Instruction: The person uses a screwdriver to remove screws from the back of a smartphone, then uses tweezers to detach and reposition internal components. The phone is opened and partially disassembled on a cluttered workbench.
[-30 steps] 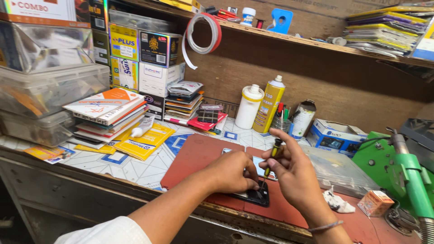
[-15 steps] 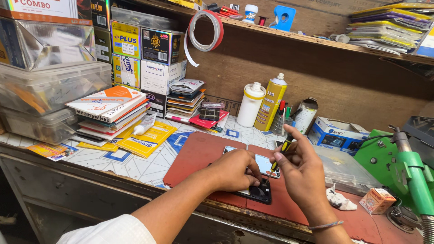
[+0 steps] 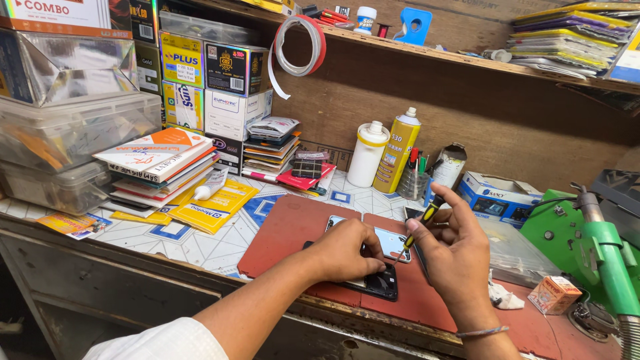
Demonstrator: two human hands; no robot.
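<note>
While the left hand (image 3: 347,250) presses down flat on a dark phone (image 3: 381,283), its fingers spread over the upper part of the device, the right hand (image 3: 453,257) grips a small screwdriver (image 3: 420,223) with a yellow and black handle. The thumb and forefinger are clamped around the handle, and the tip slants down toward the phone's upper edge; whether it actually touches a screw is hard to tell, since the fingers crowd that spot. The phone lies on a reddish-brown work mat (image 3: 287,227) near the front edge of the bench. Just behind the phone, partly under the left hand, lies a pale, glossy panel (image 3: 392,241) that looks like a removed back cover or screen. The two hands are close together, nearly touching over the phone.

Behind the mat stand a white bottle (image 3: 367,155) and a yellow spray can (image 3: 397,151), side by side. To the left sits a stack of flat packets (image 3: 160,163). At the far right stands a green tool stand (image 3: 600,247), and a small orange box (image 3: 555,293) rests near it.
</note>
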